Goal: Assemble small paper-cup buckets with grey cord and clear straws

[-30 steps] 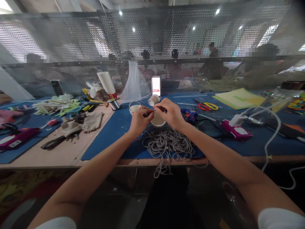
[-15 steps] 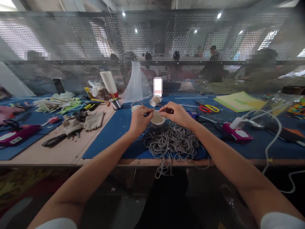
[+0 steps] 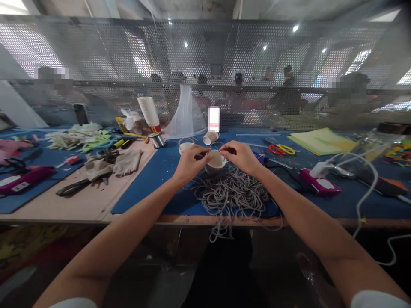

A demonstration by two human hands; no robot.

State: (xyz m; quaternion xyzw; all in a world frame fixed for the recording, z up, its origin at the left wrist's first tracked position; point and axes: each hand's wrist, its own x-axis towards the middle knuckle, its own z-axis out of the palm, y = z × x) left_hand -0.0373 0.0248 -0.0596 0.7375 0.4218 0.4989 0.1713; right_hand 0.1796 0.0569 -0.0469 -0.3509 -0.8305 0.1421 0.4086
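A small paper cup (image 3: 215,159) with grey cord around its outside stands in front of me, mouth tilted toward me. A thin loop (image 3: 214,143) arches over its far side, one end at each hand. My left hand (image 3: 192,162) closes thumb and forefinger on the cup's left rim. At the right rim, my right hand (image 3: 239,156) pinches the loop's end; the fingertips partly hide it. Below the cup lies a tangled heap of grey cord (image 3: 233,191). Just behind my left hand is another white cup (image 3: 185,147) with a looped handle.
A paper cup on its side (image 3: 210,137) lies beneath a bright phone screen (image 3: 214,117). Stacked cups (image 3: 148,112) rise from a metal tin (image 3: 157,141). Gloves (image 3: 127,162) lie left; scissors (image 3: 281,149), coloured sheets (image 3: 323,141) and a purple power strip (image 3: 319,182) lie right.
My hands have moved slightly apart, the right one a little to the right. The left fingers have shifted from the loop's end to the cup's rim. The view has tilted slightly.
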